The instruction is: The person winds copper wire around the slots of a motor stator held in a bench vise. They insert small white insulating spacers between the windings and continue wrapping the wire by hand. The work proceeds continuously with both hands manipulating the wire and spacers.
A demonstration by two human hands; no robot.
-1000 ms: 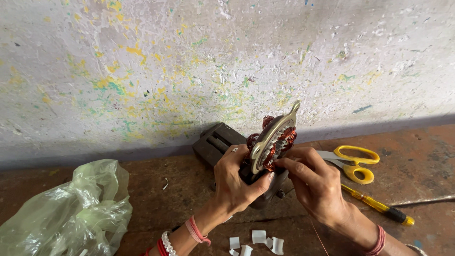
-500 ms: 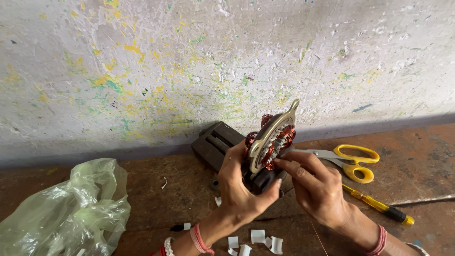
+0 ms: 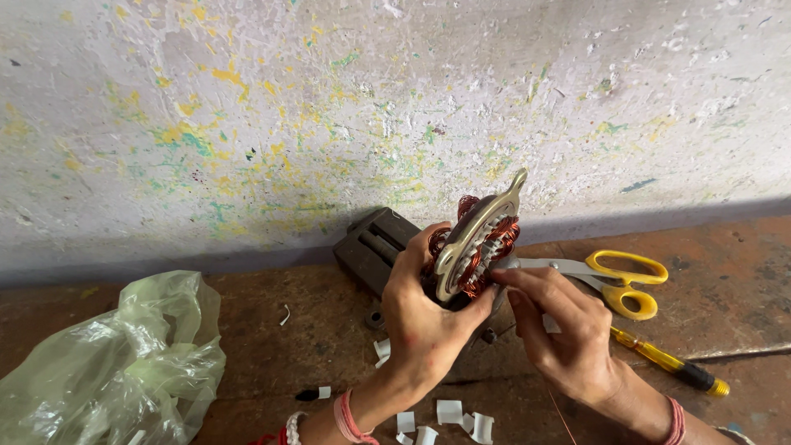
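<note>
My left hand (image 3: 424,325) grips a small motor stator (image 3: 478,243), a metal core wound with copper wire coils, held upright above the worn brown bench. My right hand (image 3: 564,330) is beside it on the right, its fingertips pinched at the lower right edge of the stator, where a thin copper wire seems to run down past the wrist. What the fingers pinch is too small to make out. Red thread bands sit on both wrists.
Yellow-handled scissors (image 3: 614,280) and a yellow screwdriver (image 3: 667,363) lie right of my hands. A dark metal block (image 3: 371,247) rests against the paint-flecked wall. A crumpled green plastic bag (image 3: 107,363) is at left. Small white paper pieces (image 3: 449,416) litter the front.
My left hand has shifted its grip slightly higher around the stator. My right hand stays at the stator's lower right edge. The view has barely moved.
</note>
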